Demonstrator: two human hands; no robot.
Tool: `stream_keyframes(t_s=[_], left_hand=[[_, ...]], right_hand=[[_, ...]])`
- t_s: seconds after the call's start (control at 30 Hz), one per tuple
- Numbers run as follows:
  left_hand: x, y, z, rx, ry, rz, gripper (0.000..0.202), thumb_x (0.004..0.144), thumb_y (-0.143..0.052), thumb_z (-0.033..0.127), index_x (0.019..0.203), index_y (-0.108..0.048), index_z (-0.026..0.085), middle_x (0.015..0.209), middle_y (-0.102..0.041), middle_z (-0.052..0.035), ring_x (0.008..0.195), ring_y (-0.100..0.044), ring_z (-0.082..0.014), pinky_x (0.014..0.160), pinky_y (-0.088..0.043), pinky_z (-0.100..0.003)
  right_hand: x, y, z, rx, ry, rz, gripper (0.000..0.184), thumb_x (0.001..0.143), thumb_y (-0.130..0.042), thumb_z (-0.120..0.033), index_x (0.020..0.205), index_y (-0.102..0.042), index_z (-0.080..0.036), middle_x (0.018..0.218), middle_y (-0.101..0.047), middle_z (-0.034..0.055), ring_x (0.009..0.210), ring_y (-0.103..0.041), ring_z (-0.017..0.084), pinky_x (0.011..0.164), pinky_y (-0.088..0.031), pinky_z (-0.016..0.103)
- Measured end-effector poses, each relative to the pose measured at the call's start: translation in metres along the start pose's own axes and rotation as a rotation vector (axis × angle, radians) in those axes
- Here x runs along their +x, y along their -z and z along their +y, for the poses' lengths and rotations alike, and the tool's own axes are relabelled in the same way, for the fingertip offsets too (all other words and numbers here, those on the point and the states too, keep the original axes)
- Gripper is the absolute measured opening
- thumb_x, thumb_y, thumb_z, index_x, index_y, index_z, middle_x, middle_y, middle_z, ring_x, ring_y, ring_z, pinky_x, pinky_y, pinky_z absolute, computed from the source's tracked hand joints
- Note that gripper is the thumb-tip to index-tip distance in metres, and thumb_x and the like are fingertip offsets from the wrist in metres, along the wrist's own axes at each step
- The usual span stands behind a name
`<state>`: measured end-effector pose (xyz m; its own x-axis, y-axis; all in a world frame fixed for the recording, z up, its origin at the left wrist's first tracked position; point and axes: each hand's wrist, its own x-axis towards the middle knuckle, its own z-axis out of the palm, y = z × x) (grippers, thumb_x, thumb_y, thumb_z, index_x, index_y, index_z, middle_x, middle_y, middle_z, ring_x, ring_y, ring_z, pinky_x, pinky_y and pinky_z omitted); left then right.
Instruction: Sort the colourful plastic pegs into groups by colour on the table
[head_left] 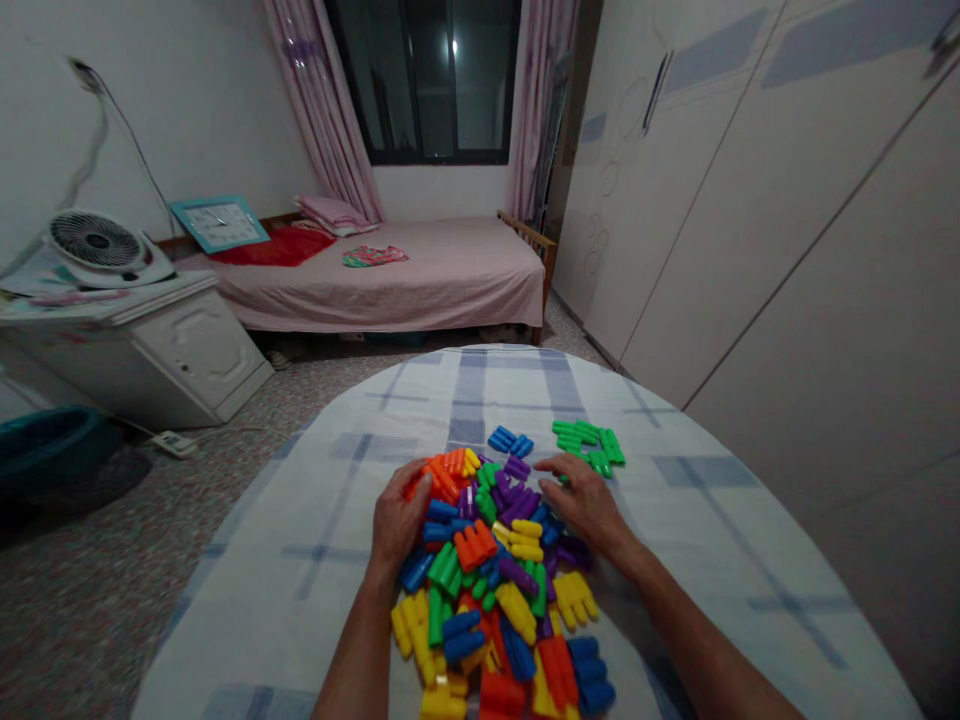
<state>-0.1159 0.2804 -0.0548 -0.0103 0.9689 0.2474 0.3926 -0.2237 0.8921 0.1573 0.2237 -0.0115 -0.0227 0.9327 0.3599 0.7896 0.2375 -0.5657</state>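
Observation:
A heap of plastic building blocks shaped like joined tubes (480,580) lies before me, in orange, yellow, green, blue and purple. At its far left edge, my left hand (400,515) is closed around an orange block (411,488), beside more orange blocks (448,474). Some of its fingers are hidden. My right hand (589,505) hovers at the heap's right side, fingers apart and holding nothing visible, close to purple blocks (517,500). Just beyond it lies a separate group of green blocks (589,445). A small blue group (511,441) sits behind the heap.
The round table has a white and blue checked cloth (360,500). Behind it stands a bed (420,280) with a blue-framed clock (220,222). To the left are a fan (105,245) on a white cabinet (187,350) and a teal basin (52,445). A wardrobe (750,250) lines the right.

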Motion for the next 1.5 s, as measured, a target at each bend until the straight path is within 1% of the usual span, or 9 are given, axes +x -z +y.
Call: stream_keyframes(t_s=[0.1, 0.23, 0.37, 0.5, 0.8, 0.97, 1.17, 1.4, 1.5], left_hand=[[0.0, 0.0, -0.003, 0.002, 0.0, -0.004, 0.037, 0.082, -0.049, 0.041, 0.107, -0.062, 0.016, 0.116, -0.061, -0.0088, 0.111, -0.054, -0.0214, 0.102, -0.037, -0.037], [0.0, 0.0, -0.004, -0.009, -0.002, -0.002, 0.036, 0.082, -0.049, 0.04, 0.107, -0.062, 0.017, 0.115, -0.061, -0.0087, 0.111, -0.054, -0.0213, 0.102, -0.037, -0.037], [0.0, -0.001, 0.0, -0.006, -0.01, 0.004, 0.034, 0.082, -0.05, 0.038, 0.105, -0.063, 0.017, 0.114, -0.062, -0.0077, 0.109, -0.055, -0.0207, 0.1, -0.039, -0.036], [0.0, 0.0, 0.002, 0.014, -0.01, 0.005, 0.034, 0.082, -0.05, 0.038, 0.105, -0.063, 0.018, 0.113, -0.062, -0.0072, 0.108, -0.055, -0.0205, 0.1, -0.039, -0.036], [0.001, -0.001, -0.002, 0.017, -0.005, 0.013, 0.034, 0.082, -0.05, 0.039, 0.105, -0.063, 0.018, 0.114, -0.062, -0.0076, 0.11, -0.055, -0.0212, 0.101, -0.039, -0.037], [0.001, -0.001, -0.003, 0.0, 0.012, 0.01, 0.035, 0.081, -0.051, 0.04, 0.105, -0.063, 0.018, 0.114, -0.062, -0.0081, 0.111, -0.054, -0.0219, 0.102, -0.037, -0.038], [0.001, 0.0, -0.003, -0.007, 0.021, 0.001, 0.036, 0.08, -0.052, 0.041, 0.106, -0.063, 0.018, 0.116, -0.061, -0.0077, 0.112, -0.053, -0.0222, 0.103, -0.036, -0.038], [0.001, 0.001, -0.002, -0.01, 0.042, -0.018, 0.039, 0.08, -0.051, 0.045, 0.106, -0.062, 0.019, 0.117, -0.061, -0.0076, 0.111, -0.053, -0.0222, 0.103, -0.037, -0.037], [0.001, 0.001, 0.0, -0.013, 0.05, -0.013, 0.04, 0.079, -0.052, 0.046, 0.106, -0.063, 0.018, 0.116, -0.061, -0.0078, 0.111, -0.054, -0.0224, 0.102, -0.038, -0.038]], right_hand=[[0.018, -0.006, -0.029, 0.06, 0.04, -0.165, 0.03, 0.083, -0.055, -0.033, 0.11, -0.06, -0.022, 0.105, -0.06, 0.0059, 0.097, -0.055, 0.02, 0.088, -0.043, 0.034], [0.034, -0.022, -0.054, -0.076, 0.117, -0.43, 0.061, 0.072, -0.067, -0.042, 0.127, -0.052, -0.021, 0.128, -0.05, 0.0126, 0.11, -0.05, 0.029, 0.091, -0.041, 0.043], [0.037, -0.03, -0.056, -0.167, 0.162, -0.508, 0.064, 0.066, -0.072, -0.042, 0.124, -0.055, -0.022, 0.128, -0.049, 0.0126, 0.115, -0.045, 0.032, 0.093, -0.038, 0.045], [0.032, -0.027, -0.053, -0.146, 0.157, -0.434, 0.053, 0.066, -0.071, -0.034, 0.117, -0.059, -0.022, 0.118, -0.053, 0.0111, 0.105, -0.049, 0.027, 0.089, -0.039, 0.041], [0.021, -0.026, -0.041, 0.248, 0.074, -0.163, 0.024, 0.066, -0.056, -0.01, 0.087, -0.058, -0.02, 0.095, -0.052, 0.0026, 0.087, -0.051, 0.016, 0.08, -0.042, 0.031], [0.023, -0.017, -0.024, 0.51, -0.142, 0.099, 0.016, 0.069, -0.06, -0.022, 0.084, -0.057, -0.02, 0.087, -0.056, 0.0014, 0.08, -0.054, 0.017, 0.072, -0.045, 0.031], [0.023, 0.005, 0.012, 0.814, -0.491, 0.351, 0.04, 0.062, -0.072, -0.044, 0.091, -0.058, -0.019, 0.078, -0.064, -0.0001, 0.066, -0.059, 0.015, 0.059, -0.048, 0.028], [0.022, 0.023, 0.03, 0.894, -0.518, 0.472, 0.036, 0.062, -0.073, -0.041, 0.087, -0.058, -0.019, 0.07, -0.061, -0.0032, 0.058, -0.056, 0.012, 0.055, -0.049, 0.026], [0.021, 0.021, 0.022, 0.958, -0.464, 0.343, 0.033, 0.065, -0.071, -0.039, 0.088, -0.059, -0.02, 0.077, -0.063, -0.0019, 0.064, -0.059, 0.013, 0.059, -0.049, 0.026]])
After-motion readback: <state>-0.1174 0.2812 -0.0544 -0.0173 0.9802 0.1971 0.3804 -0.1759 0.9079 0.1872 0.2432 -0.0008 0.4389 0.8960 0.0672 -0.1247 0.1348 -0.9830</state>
